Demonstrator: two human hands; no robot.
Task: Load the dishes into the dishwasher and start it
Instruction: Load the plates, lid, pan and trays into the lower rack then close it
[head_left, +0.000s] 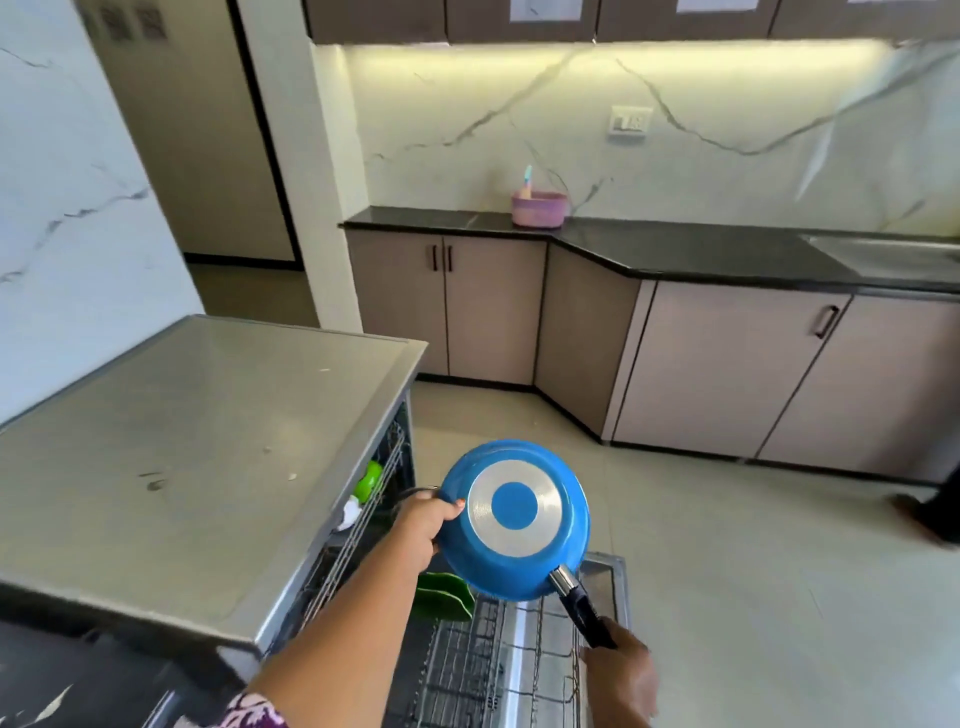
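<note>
While I watch remotely, left hand (427, 521) grips blue pan's (514, 518) rim, right hand (618, 670) its handle (584, 608), inverted over dishwasher's lower rack (483, 670) — prob. so it drains.

A home kitchen: black countertop (675, 249) over beige cabinets (493, 306) across mid-frame; marble-veined backsplash (519, 114) with under-cabinet lighting; steel sink (893, 254) at right; open dishwasher (363, 519) (racks pulled out) at lower left.

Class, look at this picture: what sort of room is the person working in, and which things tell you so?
Most likely a home kitchen: a dark countertop over base cabinets, an open dishwasher with racks, and a blue pan in the hands.
</note>
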